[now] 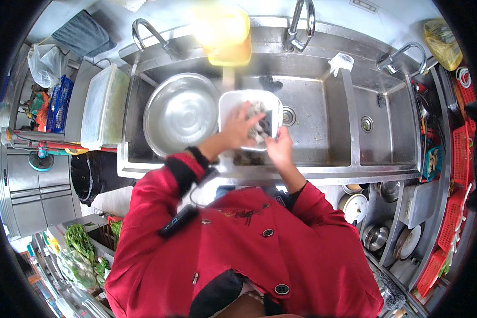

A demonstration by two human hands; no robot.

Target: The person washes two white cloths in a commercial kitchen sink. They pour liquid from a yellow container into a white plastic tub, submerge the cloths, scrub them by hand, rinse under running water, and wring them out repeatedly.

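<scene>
A white plastic container (231,99) is held over the divider between the left and middle steel sink basins. Grey and dark pieces (259,126), too blurred to name, lie in it. My left hand (240,126) is inside, fingers spread over the pieces; the blur hides whether it grips any. My right hand (279,146) grips the container's near right rim. Just left of the container, a large round metal basin (183,113) stands in the left sink. A dark clump (271,83) lies in the middle sink behind the container.
Three curved faucets rise behind the sinks, one of them a steel faucet (298,31) at the middle. A yellow container (228,43) stands at the back. On the left is a lidded plastic box (99,107); red baskets (459,155) line the right. Leafy greens (79,242) lie lower left.
</scene>
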